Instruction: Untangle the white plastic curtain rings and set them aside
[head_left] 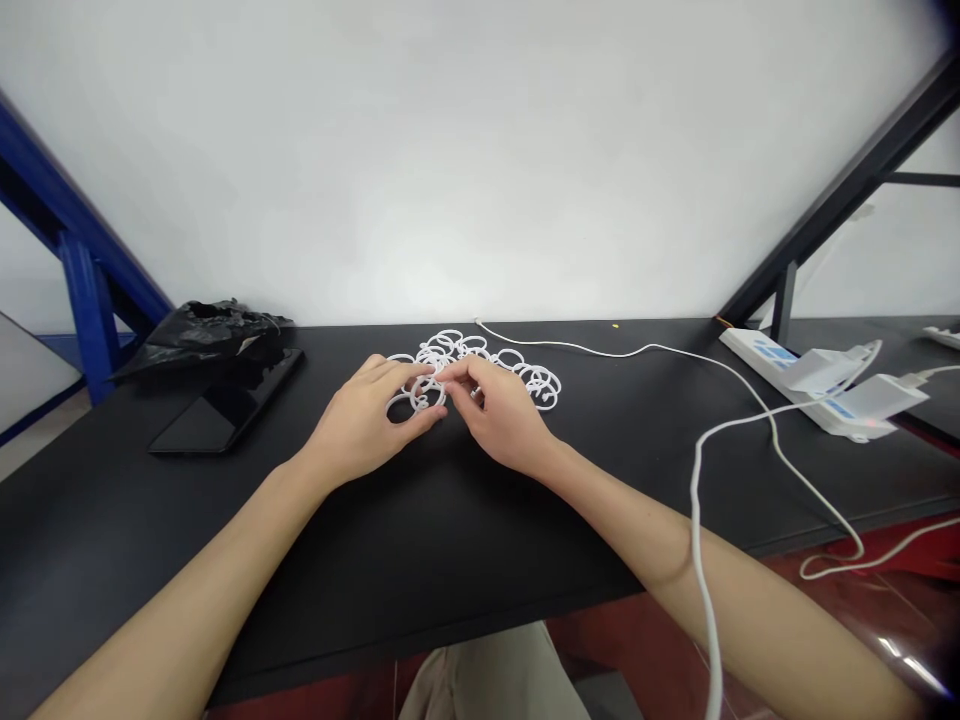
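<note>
A pile of white plastic rings [540,384], which look like curtain rings with small end pieces, lies on the black tabletop [450,540]. My left hand [364,415] grips one white ring [428,397] between thumb and fingers, at the front of the pile. From the other side, my right hand [499,410] has its thumb and index finger pressed together at that ring's upper right edge. What sits between those right fingertips is too small to make out. Part of the pile is hidden behind both hands.
A black tablet-like device [221,405] lies at the left, with a crumpled black plastic bag [195,335] behind it. At the right sits a white power strip [765,350] with plugged-in adapters. A white cable [697,480] hangs across in front of my right forearm.
</note>
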